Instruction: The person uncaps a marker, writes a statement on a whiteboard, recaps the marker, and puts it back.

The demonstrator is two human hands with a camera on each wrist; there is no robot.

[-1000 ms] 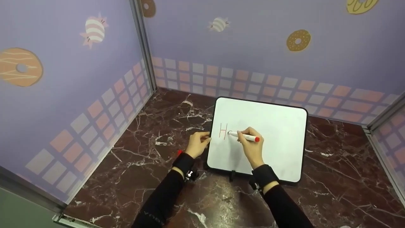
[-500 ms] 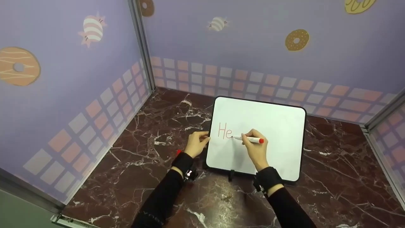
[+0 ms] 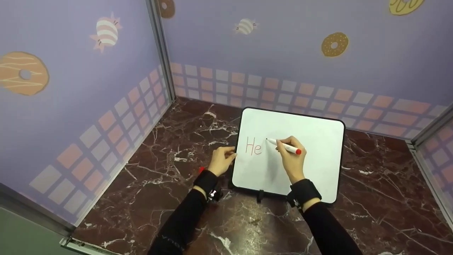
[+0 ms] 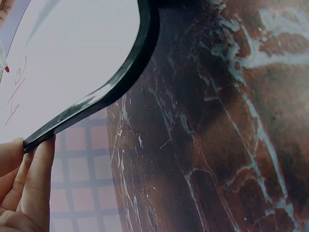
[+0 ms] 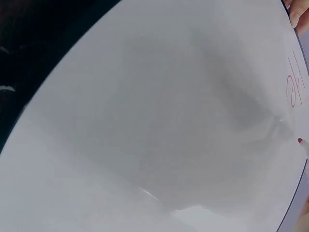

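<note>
A whiteboard with a black frame stands tilted back and bears the red letters "He" on its left part. My left hand pinches the board's left edge, the thumb in front and the fingers behind, as the left wrist view shows. In my right hand is a white marker with a red end, gripped like a pen. Its red tip is close to the board, right of the "e" and level with the top of the "H".
Below the board's lower edge a black stand foot juts out onto the dark red marbled table. Something small and red shows beside the left wrist. Patterned lilac wall panels enclose the back and sides.
The letter "e" has been drawn beside the "H". My right hand has moved right, then up with the marker. The left hand keeps its place on the board's edge.
</note>
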